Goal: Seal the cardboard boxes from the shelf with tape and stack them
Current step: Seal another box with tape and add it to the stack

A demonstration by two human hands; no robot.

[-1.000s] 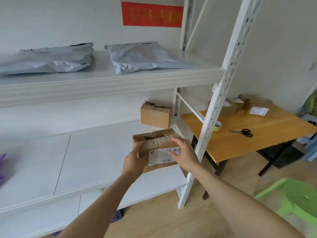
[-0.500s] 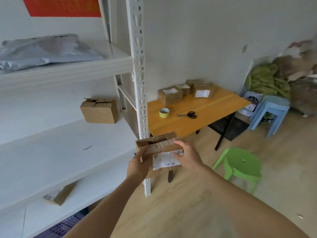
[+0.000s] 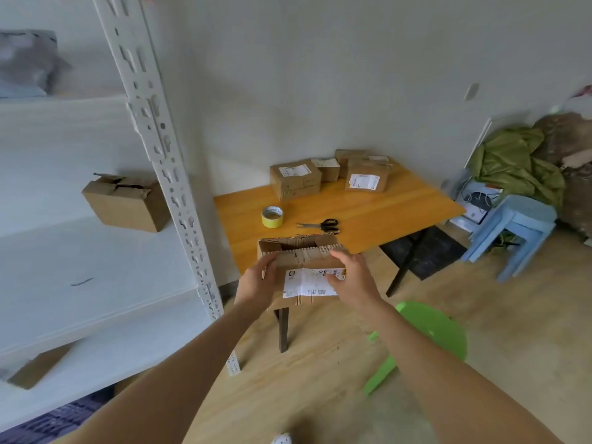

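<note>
An unsealed cardboard box (image 3: 299,256) is held aloft, long axis crosswise, by 2 grips: the left grip (image 3: 256,285) is curled round its left end and the right grip (image 3: 352,280) round its right. The counter (image 3: 368,206) and tape roll (image 3: 272,216) lie straight ahead.

No text is legible; the white label (image 3: 307,283) on the held box (image 3: 298,257) shows seemingly only a barcode.
</note>
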